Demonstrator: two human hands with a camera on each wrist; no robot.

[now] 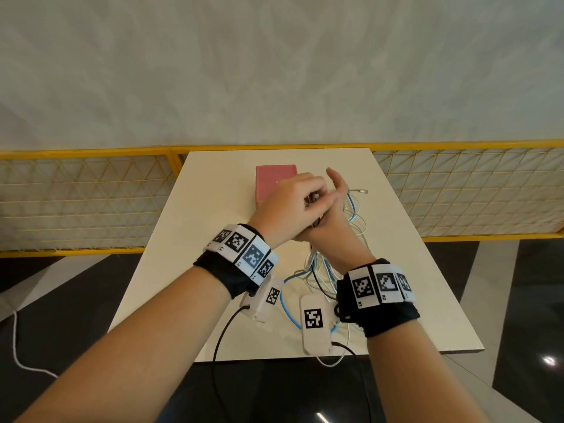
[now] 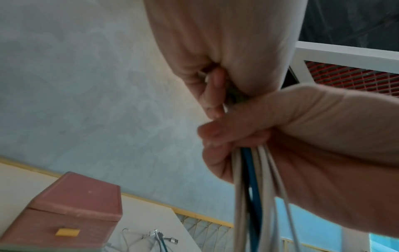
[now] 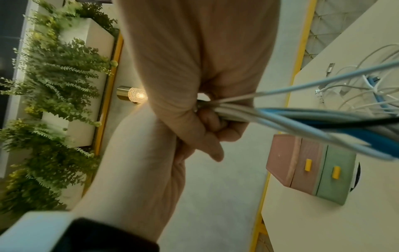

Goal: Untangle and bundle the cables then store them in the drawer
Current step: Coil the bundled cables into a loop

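Observation:
A bundle of white, blue and black cables (image 1: pixel 317 262) hangs from both hands down to the white table (image 1: pixel 198 239). My right hand (image 1: pixel 331 221) grips the bundle (image 3: pixel 237 116) with its fingers curled round it, and its index finger points up. My left hand (image 1: pixel 297 198) sits just above it and pinches the bundle's top end (image 2: pixel 205 77). Below the right hand (image 2: pixel 280 136) the strands (image 2: pixel 252 187) drop straight down. The drawer box (image 1: pixel 273 178), pink on top, stands behind the hands. Its pink and green drawers (image 3: pixel 311 167) have yellow handles and are closed.
Loose cable ends and plugs (image 1: pixel 360 192) lie on the table right of the hands. A yellow mesh railing (image 1: pixel 85 193) runs behind the table. Dark floor with a white cord (image 1: pixel 18 346) lies to the left. Plants in a white planter (image 3: pixel 54 85) are off to one side.

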